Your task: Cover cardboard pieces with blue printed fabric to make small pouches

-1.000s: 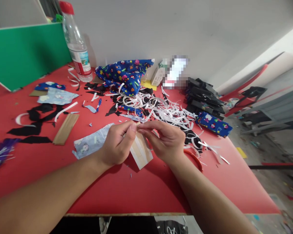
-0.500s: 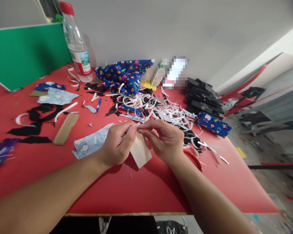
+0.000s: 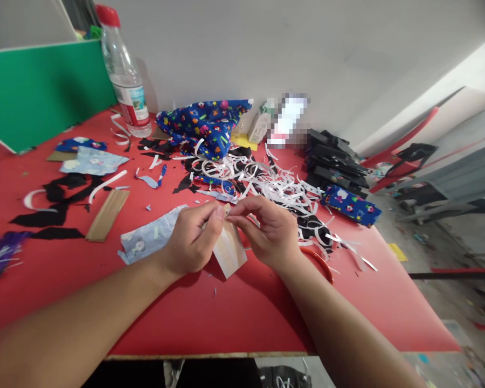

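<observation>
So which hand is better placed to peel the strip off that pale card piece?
Probably the right hand: its fingertips pinch at the pale card piece's top edge, while the left hand grips the card's side, steadying it.

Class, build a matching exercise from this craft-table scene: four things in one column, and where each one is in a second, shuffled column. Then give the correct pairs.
Things
1. plastic bottle
2. pale card piece
3. brown cardboard strip
4. stack of black pieces

Places
A. pinched between left hand and right hand
B. far right of the red table
C. far left, beside the green board
D. flat on the table, left of the hands

Pairs: 1-C, 2-A, 3-D, 4-B
</observation>
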`<state>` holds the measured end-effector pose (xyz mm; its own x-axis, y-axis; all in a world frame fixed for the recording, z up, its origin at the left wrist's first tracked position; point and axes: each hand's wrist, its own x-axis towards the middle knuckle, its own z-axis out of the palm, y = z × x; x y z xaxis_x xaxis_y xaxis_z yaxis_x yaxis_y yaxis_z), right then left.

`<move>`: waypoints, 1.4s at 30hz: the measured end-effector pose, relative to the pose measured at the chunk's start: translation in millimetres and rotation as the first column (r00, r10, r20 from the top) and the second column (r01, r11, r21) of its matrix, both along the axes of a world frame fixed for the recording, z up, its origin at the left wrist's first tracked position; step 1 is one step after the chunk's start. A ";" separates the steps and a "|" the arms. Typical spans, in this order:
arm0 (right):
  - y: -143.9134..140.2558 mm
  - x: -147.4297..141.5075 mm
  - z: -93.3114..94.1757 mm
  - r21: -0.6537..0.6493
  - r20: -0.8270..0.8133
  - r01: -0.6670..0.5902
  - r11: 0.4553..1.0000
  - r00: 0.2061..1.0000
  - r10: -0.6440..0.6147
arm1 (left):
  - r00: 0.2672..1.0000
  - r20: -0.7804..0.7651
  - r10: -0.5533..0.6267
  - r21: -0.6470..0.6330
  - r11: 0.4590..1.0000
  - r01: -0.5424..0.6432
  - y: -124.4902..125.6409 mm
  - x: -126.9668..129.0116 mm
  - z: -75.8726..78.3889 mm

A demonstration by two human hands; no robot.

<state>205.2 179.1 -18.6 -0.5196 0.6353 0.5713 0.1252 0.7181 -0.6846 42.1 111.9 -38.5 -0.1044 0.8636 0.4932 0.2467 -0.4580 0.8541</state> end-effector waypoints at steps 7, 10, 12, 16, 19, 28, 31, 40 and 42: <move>0.2 -0.2 -2.3 -0.044 -0.062 -0.033 0.998 0.998 0.030 | 1.000 -0.011 -0.007 0.024 1.000 0.007 -0.2 0.1 2.3; 0.2 0.2 -1.3 -0.033 -0.042 -0.007 0.999 0.999 0.006 | 0.999 -0.042 0.005 0.041 0.999 -0.003 0.0 0.4 3.9; 0.0 0.4 -0.9 -0.009 -0.037 0.011 1.000 0.999 -0.012 | 0.999 -0.054 0.006 0.041 0.999 -0.004 -0.1 0.7 4.5; -1.5 0.1 -2.3 0.071 -0.039 0.043 0.997 0.998 -0.040 | 0.999 -0.049 0.018 0.053 0.998 -0.015 -0.8 1.3 4.0; -2.8 -0.5 -3.4 0.094 -0.065 0.063 0.994 0.996 -0.057 | 0.998 -0.057 0.014 0.066 0.998 -0.010 -1.2 1.0 3.0; -1.5 0.6 0.0 0.127 0.006 0.032 0.991 0.999 -0.033 | 0.990 -0.141 0.025 0.121 0.993 -0.008 -2.3 0.1 5.4; 0.1 1.3 -1.1 0.145 0.046 0.016 0.989 0.999 -0.023 | 0.990 -0.139 0.024 0.108 0.994 -0.008 -1.1 0.9 3.9; 1.5 2.1 -3.9 0.166 0.019 0.034 0.985 0.999 -0.038 | 0.993 -0.114 0.036 0.113 0.993 -0.023 0.2 1.9 1.6; 1.1 2.4 -4.0 0.187 0.016 0.035 0.982 0.999 -0.039 | 0.993 -0.109 0.037 0.119 0.993 -0.023 0.0 1.7 1.8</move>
